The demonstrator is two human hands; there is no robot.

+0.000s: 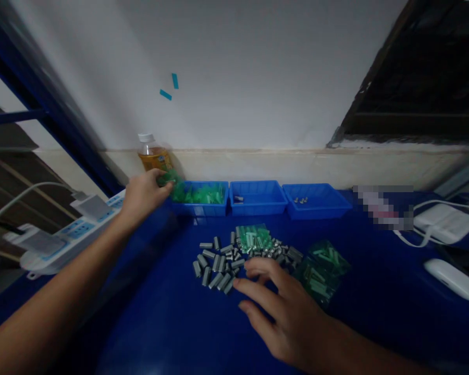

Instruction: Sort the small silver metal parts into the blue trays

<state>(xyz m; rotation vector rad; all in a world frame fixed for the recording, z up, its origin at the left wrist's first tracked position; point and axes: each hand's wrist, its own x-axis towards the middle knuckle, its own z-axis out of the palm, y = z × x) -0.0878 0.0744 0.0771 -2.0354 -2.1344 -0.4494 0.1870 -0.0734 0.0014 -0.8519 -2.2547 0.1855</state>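
Note:
At the back left, my left hand (145,194) is closed in a pinch on a small green plastic bag (172,177), at the left edge of a blue bin (201,209) filled with similar green bags. My right hand (287,307) has its fingers spread, fingertips over the near side of a pile of grey metal cylinders (218,263). Mixed into the pile are small shiny metal screws or studs. On top of it lies a green bag with metal parts (254,238). Beyond my right wrist are more filled green bags (322,273), partly hidden by the hand.
A middle blue bin (258,205) holds a small metal part, and a right blue bin (316,209) holds several. A drink bottle (153,153) stands by the wall. A power strip (76,232) with plugs runs along the left; a white case (453,279) and charger (445,223) lie right.

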